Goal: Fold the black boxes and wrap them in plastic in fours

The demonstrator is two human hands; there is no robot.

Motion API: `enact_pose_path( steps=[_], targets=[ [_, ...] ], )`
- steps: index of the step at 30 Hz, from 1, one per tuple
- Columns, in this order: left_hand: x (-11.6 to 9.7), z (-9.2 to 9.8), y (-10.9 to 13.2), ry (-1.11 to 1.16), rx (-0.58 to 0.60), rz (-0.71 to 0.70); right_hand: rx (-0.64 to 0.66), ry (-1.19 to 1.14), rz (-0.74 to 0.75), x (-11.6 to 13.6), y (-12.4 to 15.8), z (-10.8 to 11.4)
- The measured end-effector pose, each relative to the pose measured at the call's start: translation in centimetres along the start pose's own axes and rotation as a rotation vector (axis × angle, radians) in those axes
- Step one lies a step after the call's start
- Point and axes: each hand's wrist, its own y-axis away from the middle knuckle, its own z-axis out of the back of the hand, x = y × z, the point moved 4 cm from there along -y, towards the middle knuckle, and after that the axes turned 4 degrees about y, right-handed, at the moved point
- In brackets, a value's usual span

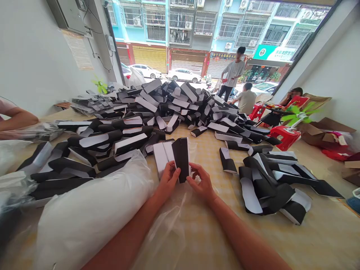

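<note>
A black folded paper box (181, 159) stands upright between my hands at the middle of the table. My left hand (169, 175) is closed on its lower left side, thumb in front. My right hand (203, 182) pinches its lower right edge with thumb and fingers. Directly behind the black box stand white boxes (162, 155), partly covered by my left fingers. Clear plastic film (171, 217) lies under and around my hands. Left of my forearm sits a large, full white plastic bag (95, 210).
A big pile of black and white paper boxes (180, 101) spreads across the table's far side. Another heap of boxes (270, 183) lies at right. A person's arm (19, 118) rests at far left. Beyond are green fans (299, 115), red stools (284, 137), cardboard cartons (323, 133) and several people.
</note>
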Motion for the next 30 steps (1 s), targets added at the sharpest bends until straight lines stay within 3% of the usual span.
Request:
enact_pose_path(
  steps=[13, 30],
  targets=[
    [-1.3, -0.5, 0.4, 0.075, 0.039, 0.038, -0.008, -0.045, -0.024, -0.3, 0.1, 0.2],
    [-0.8, -0.3, 0.1, 0.024, 0.039, 0.023, -0.004, -0.077, -0.075, -0.9, 0.1, 0.1]
  ],
)
